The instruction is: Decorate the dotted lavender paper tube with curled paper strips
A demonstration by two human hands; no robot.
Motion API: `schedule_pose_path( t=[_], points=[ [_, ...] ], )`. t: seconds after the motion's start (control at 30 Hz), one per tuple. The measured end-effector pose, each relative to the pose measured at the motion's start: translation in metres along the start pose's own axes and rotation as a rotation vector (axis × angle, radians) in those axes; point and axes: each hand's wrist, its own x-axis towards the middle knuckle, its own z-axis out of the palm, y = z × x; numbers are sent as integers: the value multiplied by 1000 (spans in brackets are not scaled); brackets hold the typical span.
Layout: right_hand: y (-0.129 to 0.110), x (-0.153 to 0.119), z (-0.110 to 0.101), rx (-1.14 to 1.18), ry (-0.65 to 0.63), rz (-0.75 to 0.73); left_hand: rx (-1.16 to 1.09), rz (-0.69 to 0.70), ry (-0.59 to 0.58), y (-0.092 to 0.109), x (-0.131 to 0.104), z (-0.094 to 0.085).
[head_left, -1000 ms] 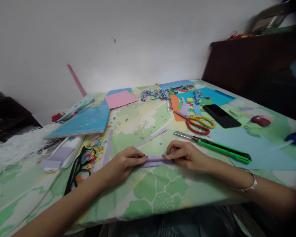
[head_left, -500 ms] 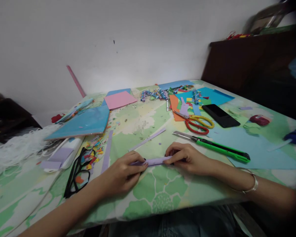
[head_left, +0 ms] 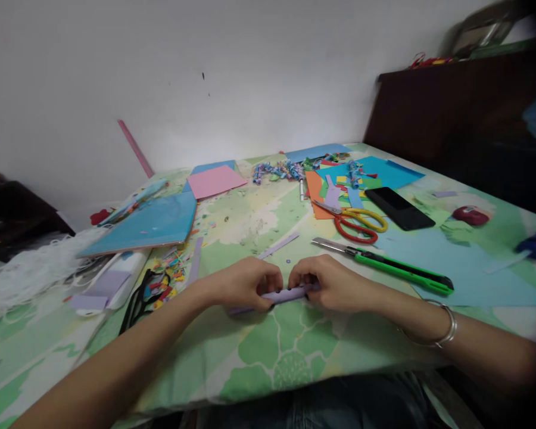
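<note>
**Mostly Ones, a Couple of Pairs**

There are two hands, a left hand and a right hand, with one lilac strip held in them. Two more narrow strips lie loose. Cutting tools number two: one green cutter and one pair of scissors. Count one phone, one pair of glasses, one bracelet, one white marker and one pink stick. Pink sheets come to one. The colored scraps and curled blue pieces are too jumbled to count.
</note>
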Motion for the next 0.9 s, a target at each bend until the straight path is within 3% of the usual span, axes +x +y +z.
schedule_pose_path(
  t=[0.1,0.17,0.33,0.43,0.57,0.67,0.73,0.8,0.9],
  points=[
    [2,0,-3,0,-11,-59,28,115,-38,5,6,3],
    [3,1,-9,-61,52,-97,35,141,-22,7,7,7],
    [0,16,-32,-237,173,-187,-117,33,141,8,7,18],
    [-8,31,-40,-239,278,-250,-244,-39,379,11,9,22],
    [-20,48,-37,-190,602,-288,-340,-6,689,14,13,24],
    [-26,57,-29,-21,881,-223,-341,-35,806,14,11,26],
    [-28,61,-23,215,978,-134,-274,-66,858,13,10,28],
    [-28,65,-17,499,1002,-29,-180,-99,911,12,9,29],
    [-29,67,-8,864,891,39,-32,-163,971,11,8,31]
  ],
)
